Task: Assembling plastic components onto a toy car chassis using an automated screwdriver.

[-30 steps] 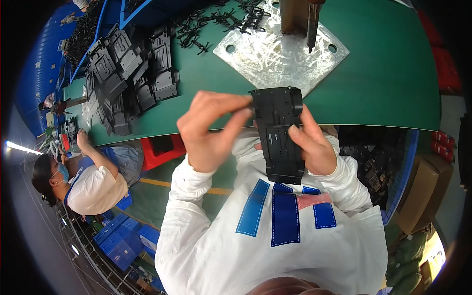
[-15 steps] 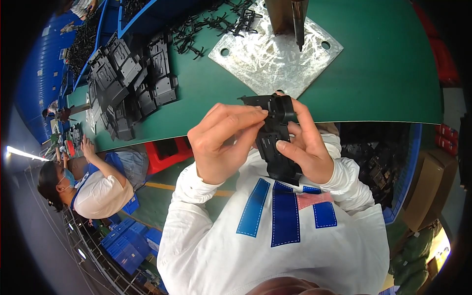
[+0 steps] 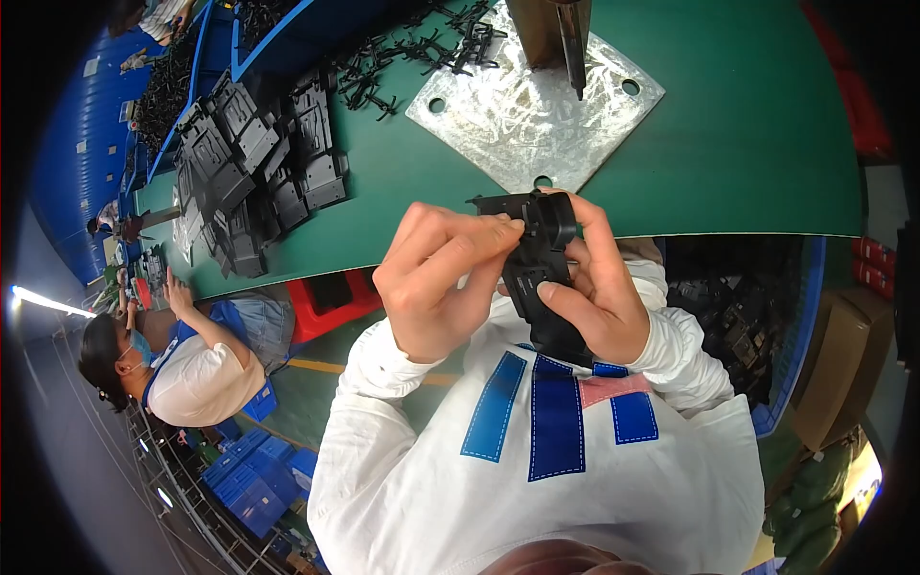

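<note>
Fingers cover much of the black molded part: the left hand hides its upper left side, and the right hand hides most of its right edge. What lies under the left fingertips cannot be made out. The right grip grasps the part, thumb on the face and fingers around the side; the left grip has its fingertips gathered against the upper face, but whether it clasps anything I cannot tell.

The part is held up at the near edge of the green surface. Its long axis runs away from the chest, leaning slightly left at the far end, which points toward the near corner of a metal plate.

On that plate stand a post and a dark pointed rod, both cut off above. To the left lie overlapping black panels and tangled small black pieces. A blue bin, right of the lap, holds dark parts too dim to tell apart. 1 co-worker sits at left.
</note>
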### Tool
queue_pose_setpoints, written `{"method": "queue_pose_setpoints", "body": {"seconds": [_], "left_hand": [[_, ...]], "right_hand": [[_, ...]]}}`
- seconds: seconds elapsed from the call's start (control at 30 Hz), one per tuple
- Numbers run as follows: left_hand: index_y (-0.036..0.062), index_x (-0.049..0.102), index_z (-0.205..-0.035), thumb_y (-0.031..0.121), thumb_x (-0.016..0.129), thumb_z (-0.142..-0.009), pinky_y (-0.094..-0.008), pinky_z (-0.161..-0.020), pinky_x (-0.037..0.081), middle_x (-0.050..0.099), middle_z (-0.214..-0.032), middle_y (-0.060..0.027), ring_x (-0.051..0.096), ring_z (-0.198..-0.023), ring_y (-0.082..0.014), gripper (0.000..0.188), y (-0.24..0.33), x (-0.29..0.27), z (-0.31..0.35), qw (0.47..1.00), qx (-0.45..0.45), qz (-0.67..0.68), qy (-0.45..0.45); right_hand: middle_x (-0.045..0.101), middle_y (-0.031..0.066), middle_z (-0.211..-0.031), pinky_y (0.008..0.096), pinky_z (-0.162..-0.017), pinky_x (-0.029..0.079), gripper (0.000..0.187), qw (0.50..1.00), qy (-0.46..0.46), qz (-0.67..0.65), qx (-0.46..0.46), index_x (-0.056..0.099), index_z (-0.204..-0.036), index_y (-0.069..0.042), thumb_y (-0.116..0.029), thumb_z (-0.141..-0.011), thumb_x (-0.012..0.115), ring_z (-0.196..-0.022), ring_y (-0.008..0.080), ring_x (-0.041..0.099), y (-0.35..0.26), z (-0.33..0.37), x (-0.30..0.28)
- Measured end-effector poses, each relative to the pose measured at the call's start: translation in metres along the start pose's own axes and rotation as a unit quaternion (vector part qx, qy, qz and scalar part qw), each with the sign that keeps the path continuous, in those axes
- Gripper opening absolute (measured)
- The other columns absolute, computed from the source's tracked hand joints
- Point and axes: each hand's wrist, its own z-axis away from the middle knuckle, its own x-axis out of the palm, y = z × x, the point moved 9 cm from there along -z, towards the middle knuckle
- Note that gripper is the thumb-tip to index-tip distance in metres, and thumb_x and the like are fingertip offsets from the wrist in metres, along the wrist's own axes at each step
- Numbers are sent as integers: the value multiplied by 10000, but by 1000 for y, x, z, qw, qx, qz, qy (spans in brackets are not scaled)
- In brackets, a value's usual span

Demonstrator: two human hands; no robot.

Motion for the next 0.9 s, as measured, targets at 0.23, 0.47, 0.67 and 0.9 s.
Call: {"method": "queue_pose_setpoints", "body": {"seconds": [0.23, 0.47, 0.67, 0.9], "left_hand": [[39, 761, -907, -140, 776, -623, -292, -655, 513, 709, -840, -63, 635, -763, -216, 336, 4, 0, -2, 1000, 24, -12, -2], [17, 752, -902, -151, 778, -609, -298, -643, 511, 712, -831, -77, 629, -733, -219, 339, 4, -3, 0, 998, 23, -2, 55], [21, 753, -914, -160, 775, -595, -301, -630, 505, 688, -814, -62, 612, -715, -220, 367, 10, -1, -1, 996, 64, -20, 52], [24, 758, -938, -159, 775, -573, -299, -621, 505, 686, -854, -67, 594, -704, -218, 408, 16, -3, 1, 994, 85, -44, 46]], "right_hand": [[519, 192, -1370, 329, -954, 507, 724, 1000, 6, 18, -20, 143, -1546, -14, 33, -919, 503, -1135, 217, 631, -5, 1, 3], [522, 200, -1364, 318, -893, 536, 750, 994, 9, 97, -51, 141, -1541, 0, 42, -893, 517, -1155, 235, 633, -17, 0, 5], [520, 200, -1368, 305, -866, 545, 758, 993, 4, 100, -55, 142, -1536, 1, 52, -882, 521, -1167, 239, 629, -16, 0, 1], [558, 190, -1324, 296, -859, 538, 724, 991, -1, 124, -49, 171, -1515, 10, 49, -888, 530, -1117, 214, 648, -22, -1, 3]]}}
